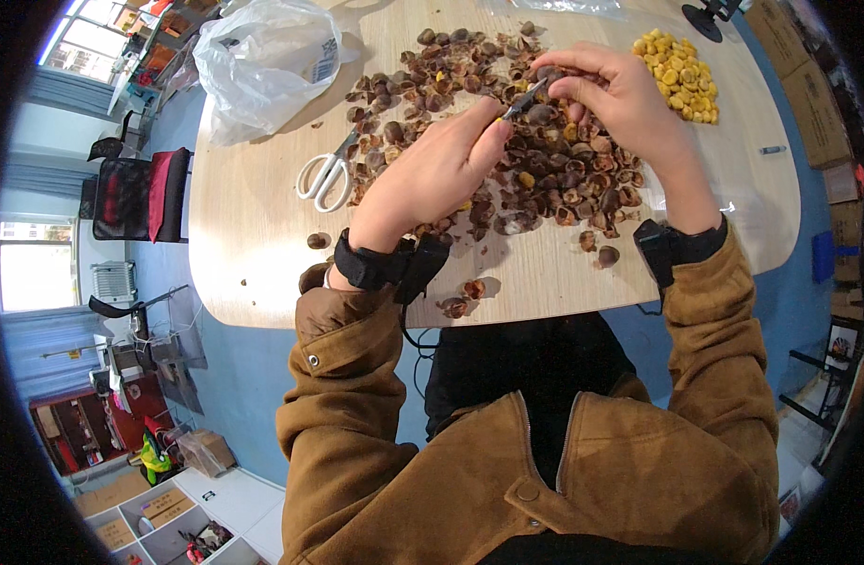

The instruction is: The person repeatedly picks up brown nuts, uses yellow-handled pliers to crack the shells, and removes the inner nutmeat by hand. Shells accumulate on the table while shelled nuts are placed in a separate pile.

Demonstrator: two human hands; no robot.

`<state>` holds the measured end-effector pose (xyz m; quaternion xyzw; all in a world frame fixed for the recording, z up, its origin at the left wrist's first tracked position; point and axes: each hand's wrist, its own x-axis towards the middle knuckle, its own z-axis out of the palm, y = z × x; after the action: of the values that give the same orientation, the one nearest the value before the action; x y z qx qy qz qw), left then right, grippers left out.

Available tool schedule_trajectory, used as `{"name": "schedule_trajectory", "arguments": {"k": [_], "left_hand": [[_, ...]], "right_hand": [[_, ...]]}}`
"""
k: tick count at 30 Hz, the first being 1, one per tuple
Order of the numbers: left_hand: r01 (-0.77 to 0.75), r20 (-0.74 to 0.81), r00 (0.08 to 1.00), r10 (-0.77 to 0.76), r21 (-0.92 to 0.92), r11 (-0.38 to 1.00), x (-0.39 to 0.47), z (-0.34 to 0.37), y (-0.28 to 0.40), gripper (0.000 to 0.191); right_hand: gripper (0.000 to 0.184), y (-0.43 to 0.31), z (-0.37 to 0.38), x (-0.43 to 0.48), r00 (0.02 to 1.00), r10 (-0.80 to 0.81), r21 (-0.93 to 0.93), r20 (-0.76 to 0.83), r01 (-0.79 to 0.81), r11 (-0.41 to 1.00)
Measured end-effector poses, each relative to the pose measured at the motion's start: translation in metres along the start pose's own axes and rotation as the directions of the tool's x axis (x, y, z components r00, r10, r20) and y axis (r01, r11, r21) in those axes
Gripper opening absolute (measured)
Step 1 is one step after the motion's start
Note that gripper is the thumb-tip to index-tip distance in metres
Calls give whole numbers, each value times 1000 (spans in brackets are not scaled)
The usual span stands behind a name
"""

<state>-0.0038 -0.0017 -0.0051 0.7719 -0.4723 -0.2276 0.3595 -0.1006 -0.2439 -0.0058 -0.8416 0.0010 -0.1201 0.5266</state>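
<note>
My left hand (435,162) is closed around a small pointed metal tool (524,102), whose handle is mostly hidden in the fist. Between the thumb and fingers of my right hand (619,95) is a dark brown nut (549,73), seemingly a chestnut. The tool's tip meets or overlaps this nut; exact contact cannot be told. Beneath both hands spreads a heap of cracked brown nutshells (555,159), with whole nuts and a few yellow bits among them. Scissors with white handles (324,182) lie left of my left hand, their blades partly under shells.
A pile of yellow peeled kernels (679,76) sits on the wooden table (262,233) at the far right. A crumpled white plastic bag (262,70) stands at the back left. Loose nuts and shells (474,289) lie near the front edge. A black stand (704,22) is at the back right.
</note>
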Motion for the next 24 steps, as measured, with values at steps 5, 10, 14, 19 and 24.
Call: {"name": "schedule_trajectory", "arguments": {"k": [5, 10, 14, 19, 24], "left_hand": [[-29, -99, 995, 25, -38, 999, 7, 12, 0, 42], [-55, -184, 981, 61, 37, 998, 7, 17, 0, 40], [-38, -103, 994, 31, -60, 998, 8, 14, -5, 43], [1, -41, 999, -5, -102, 995, 6, 13, -7, 49], [-6, -55, 998, 4, -41, 999, 6, 12, -6, 45]], "right_hand": [[24, -2, 13, -3, 977, -120, -67, -176, 110, 992], [25, 1, 25, -1, 950, -135, -36, -280, 130, 991], [25, 4, 14, 4, 988, 9, 162, -157, 17, 987], [25, 3, -2, 1, 998, 4, 123, -57, 3, 992], [24, 2, 7, -1, 986, -54, -61, -156, 45, 997]]}}
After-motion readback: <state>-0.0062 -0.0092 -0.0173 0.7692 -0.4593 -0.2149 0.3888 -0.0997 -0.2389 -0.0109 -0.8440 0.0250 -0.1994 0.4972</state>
